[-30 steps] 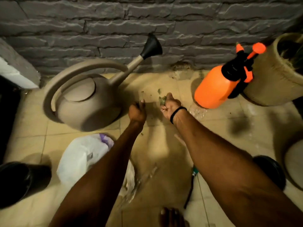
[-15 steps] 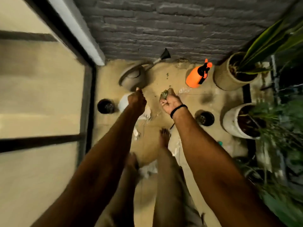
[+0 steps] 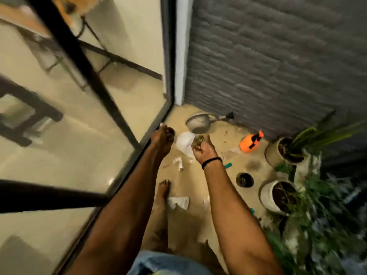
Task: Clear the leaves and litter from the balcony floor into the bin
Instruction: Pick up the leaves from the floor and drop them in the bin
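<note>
My right hand holds a small clump of green leaves in curled fingers, chest-high above the tan balcony floor. My left hand is a closed fist beside it; what it holds is hidden. Below the two hands lies a white plastic bag on the floor. Crumpled white paper litter lies by my bare foot, and smaller scraps lie nearer the bag. No bin is identifiable in this blurred view.
A glass door with a black frame runs along the left. A grey brick wall closes the far end, with a watering can and orange sprayer at its foot. Potted plants and a small black pot line the right.
I have risen from a crouch to standing, so the floor is much farther away. Both hands stayed closed and came up with me; the view swung left toward the glass door.
</note>
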Tool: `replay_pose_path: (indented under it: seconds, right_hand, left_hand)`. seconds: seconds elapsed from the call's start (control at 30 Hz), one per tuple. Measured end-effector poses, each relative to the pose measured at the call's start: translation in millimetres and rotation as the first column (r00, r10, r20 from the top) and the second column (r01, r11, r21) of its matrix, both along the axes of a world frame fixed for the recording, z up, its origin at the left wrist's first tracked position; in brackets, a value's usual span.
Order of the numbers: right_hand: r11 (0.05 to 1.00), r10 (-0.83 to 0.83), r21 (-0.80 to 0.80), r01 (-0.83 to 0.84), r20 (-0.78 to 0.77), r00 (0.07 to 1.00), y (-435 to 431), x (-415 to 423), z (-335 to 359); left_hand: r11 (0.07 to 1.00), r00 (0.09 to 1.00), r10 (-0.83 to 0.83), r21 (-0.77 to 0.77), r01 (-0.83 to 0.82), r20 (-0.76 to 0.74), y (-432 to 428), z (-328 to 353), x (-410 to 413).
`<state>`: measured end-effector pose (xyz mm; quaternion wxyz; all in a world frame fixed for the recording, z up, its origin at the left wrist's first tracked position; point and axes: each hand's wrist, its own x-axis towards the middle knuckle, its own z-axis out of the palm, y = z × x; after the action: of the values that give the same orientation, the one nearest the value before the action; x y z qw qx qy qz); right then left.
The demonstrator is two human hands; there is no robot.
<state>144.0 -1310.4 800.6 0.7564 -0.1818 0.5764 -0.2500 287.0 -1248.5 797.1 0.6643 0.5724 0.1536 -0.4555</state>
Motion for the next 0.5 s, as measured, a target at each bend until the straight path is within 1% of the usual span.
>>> replay_pose_path:
  seconds: [0.03, 0.07, 0.13, 0.17, 0.2, 0.23, 0.27, 0.3, 0.4, 0.43, 0.5]
  right_hand:
    - [0.998, 0.059, -0.032, -0.058, 0.027, 0.998, 13.1, 1.4, -1.4]
    - [0.996, 0.075, -0.045, -0.074, 0.023, 0.997, 26.3, 0.1, 1.6]
    - [0.994, 0.097, -0.05, -0.093, 0.073, 0.993, 54.7, 2.7, 10.7]
    - [0.993, 0.12, -0.032, -0.117, 0.109, 0.987, 66.4, 3.2, 11.5]
    - [0.989, 0.144, 0.013, -0.148, 0.152, 0.978, 83.7, 3.3, 14.3]
    - [0.984, 0.165, 0.037, -0.174, 0.169, 0.972, 99.9, 2.5, 15.0]
    - [0.981, 0.179, 0.051, -0.189, 0.164, 0.97, 115.8, 2.7, 10.8]
    - [0.966, 0.24, 0.051, -0.252, 0.166, 0.956, 143.4, 2.6, 5.3]
    - [0.924, 0.368, 0.052, -0.378, 0.137, 0.92, 224.2, 4.6, 6.5]
    - [0.907, 0.409, 0.044, -0.418, 0.141, 0.902, 248.0, 7.5, 9.6]
    - [0.851, 0.516, 0.039, -0.524, 0.131, 0.847, 310.7, 9.9, 20.2]
  left_hand:
    - [0.999, 0.999, 0.043, -0.012, -0.043, 0.012, 24.5, 8.9, -3.8]
    - [0.996, 0.996, 0.087, -0.032, -0.086, 0.002, 43.9, 14.6, -10.0]
    - [0.982, 0.983, 0.182, -0.049, -0.182, -0.009, 82.8, 18.8, -15.7]
    - [0.977, 0.979, 0.202, -0.06, -0.202, -0.009, 104.5, 19.2, -19.4]
    - [0.966, 0.967, 0.252, -0.055, -0.253, -0.026, 128.8, 17.8, -23.3]
    - [0.95, 0.953, 0.296, -0.083, -0.3, -0.059, 152.0, 19.2, -27.2]
    - [0.93, 0.936, 0.339, -0.114, -0.349, -0.094, 172.2, 22.3, -31.6]
    - [0.902, 0.912, 0.393, -0.145, -0.407, -0.114, 203.7, 27.3, -38.5]
    - [0.846, 0.866, 0.479, -0.186, -0.499, -0.145, 290.4, 29.0, -52.1]
    - [0.827, 0.848, 0.505, -0.19, -0.529, -0.164, 315.9, 28.9, -55.1]
    - [0.756, 0.792, 0.578, -0.236, -0.61, -0.197, 380.4, 28.7, -69.0]
